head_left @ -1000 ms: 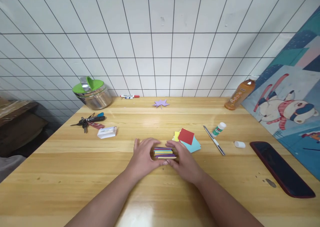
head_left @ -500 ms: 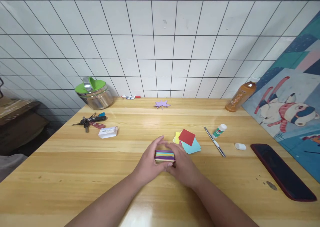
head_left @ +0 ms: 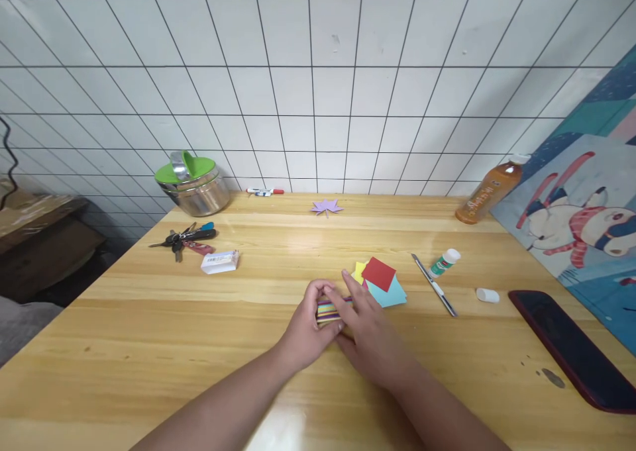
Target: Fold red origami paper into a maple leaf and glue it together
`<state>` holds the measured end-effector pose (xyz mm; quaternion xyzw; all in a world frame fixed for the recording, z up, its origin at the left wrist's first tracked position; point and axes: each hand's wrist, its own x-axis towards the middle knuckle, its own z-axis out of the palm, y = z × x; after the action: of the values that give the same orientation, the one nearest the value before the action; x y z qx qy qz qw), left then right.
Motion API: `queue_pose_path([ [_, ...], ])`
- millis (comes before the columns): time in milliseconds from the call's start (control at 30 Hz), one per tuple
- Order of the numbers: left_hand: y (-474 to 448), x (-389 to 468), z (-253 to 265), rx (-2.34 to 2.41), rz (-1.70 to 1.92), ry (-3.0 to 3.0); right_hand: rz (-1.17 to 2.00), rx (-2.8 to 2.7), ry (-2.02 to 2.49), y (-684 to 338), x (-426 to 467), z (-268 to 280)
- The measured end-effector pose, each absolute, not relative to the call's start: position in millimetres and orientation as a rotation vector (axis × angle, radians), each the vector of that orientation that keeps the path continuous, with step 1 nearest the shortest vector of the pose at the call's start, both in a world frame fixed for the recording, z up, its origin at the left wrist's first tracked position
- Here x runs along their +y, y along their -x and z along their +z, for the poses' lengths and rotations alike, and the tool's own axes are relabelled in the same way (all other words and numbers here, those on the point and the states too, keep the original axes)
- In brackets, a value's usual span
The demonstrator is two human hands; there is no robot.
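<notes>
A small stack of coloured paper (head_left: 327, 312), its striped edges facing me, is held on edge near the middle of the table. My left hand (head_left: 307, 325) wraps around its left side, fingers behind and thumb in front. Against the right end lies my right hand (head_left: 370, 335), one finger across the stack's edges and another raised. The right hand's fingers hide that end of the stack. Just beyond them lie loose paper squares: red (head_left: 379, 274), light blue (head_left: 390, 295) and a partly covered yellow one (head_left: 358, 270).
Right of the papers are a craft knife (head_left: 434, 285), an uncapped glue stick (head_left: 444, 263), a white cap (head_left: 487, 295) and a phone (head_left: 571, 348). A bottle (head_left: 491, 191), purple paper shape (head_left: 326, 206), marker (head_left: 265, 191), pot (head_left: 199, 189), keys (head_left: 181, 239) and eraser (head_left: 220, 262) stand farther off.
My right hand has shifted its grip, with its fingers now spread over the stack's right end and one lifted. The whole view has turned slightly left.
</notes>
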<state>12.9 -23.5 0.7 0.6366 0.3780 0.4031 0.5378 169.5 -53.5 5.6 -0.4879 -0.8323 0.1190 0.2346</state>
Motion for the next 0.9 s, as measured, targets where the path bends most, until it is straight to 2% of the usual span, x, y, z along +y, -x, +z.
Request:
queue_pose_path([
  [133,-16.0,-23.7,2.6,0.921,0.985,-1.452,0.346,-2.205,1.357,-172.1,-54.0,8.1],
  [367,-19.0,-27.0,4.3,0.927,1.027,-1.42,0.64,-1.995,1.319,-170.4,-50.1,-4.4],
  [667,-17.5,-25.9,0.7,0.855,1.033,-1.385,1.382,-1.384,0.926,-156.2,-48.2,-14.5],
  [767,-17.2,-25.5,-1.2,0.873,1.038,-1.427,1.427,-1.426,0.908,-156.5,-52.1,-10.9],
  [900,-17.7,-26.9,-2.1,0.942,1.004,-1.531,1.288,-1.491,1.038,-156.4,-51.0,-11.0],
])
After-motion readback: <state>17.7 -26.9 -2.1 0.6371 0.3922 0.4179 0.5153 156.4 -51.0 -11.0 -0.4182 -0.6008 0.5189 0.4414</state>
